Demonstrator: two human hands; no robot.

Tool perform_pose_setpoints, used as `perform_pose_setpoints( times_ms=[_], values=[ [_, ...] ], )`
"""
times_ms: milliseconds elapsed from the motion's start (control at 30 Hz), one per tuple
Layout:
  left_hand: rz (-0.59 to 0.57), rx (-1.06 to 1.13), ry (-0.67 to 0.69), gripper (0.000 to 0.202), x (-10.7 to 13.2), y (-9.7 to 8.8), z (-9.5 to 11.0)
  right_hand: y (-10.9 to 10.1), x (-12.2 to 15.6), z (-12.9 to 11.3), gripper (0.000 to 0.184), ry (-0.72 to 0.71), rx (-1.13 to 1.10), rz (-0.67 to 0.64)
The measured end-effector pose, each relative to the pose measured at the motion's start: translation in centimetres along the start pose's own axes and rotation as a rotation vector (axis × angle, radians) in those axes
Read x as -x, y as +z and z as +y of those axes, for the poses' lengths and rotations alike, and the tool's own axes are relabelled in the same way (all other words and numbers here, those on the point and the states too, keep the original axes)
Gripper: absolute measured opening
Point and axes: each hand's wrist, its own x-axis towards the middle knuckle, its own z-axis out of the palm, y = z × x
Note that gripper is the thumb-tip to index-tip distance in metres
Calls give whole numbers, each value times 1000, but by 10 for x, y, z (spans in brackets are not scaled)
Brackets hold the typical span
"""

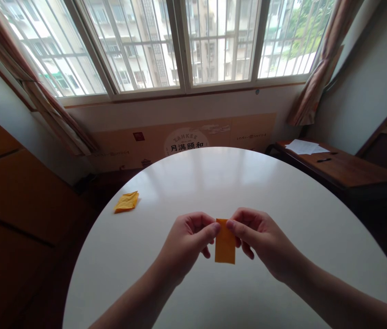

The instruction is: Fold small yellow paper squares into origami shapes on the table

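Note:
A small rectangle of orange-yellow paper (225,246), which looks folded, is held up over the white round table (248,183). My left hand (193,235) pinches its upper left corner between thumb and fingers. At the upper right corner, my right hand (257,233) grips the same paper, thumb in front. The lower part of the paper hangs free between both hands. Farther off, near the table's left edge, lies a creased, folded yellow paper piece (126,202), apart from both hands.
Beyond the table's far edge stands a beige printed panel (128,141) under the barred windows (135,50). To the right, a brown wooden desk (361,169) carries white sheets (304,146) and a dark pen (324,160). An orange-brown cabinet (11,183) is at the left.

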Motion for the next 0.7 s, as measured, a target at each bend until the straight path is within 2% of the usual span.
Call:
perform_pose_setpoints(
  times_ms=[233,433,700],
  values=[
    [-7,-72,7,32,0,1,-1,2,3,-4,31,-80,57,14],
    [-10,-77,28,29,0,0,-3,2,3,-4,30,-74,91,16],
    [8,-217,92,29,-1,0,-1,-1,0,-3,26,-129,134,42]
  ],
)
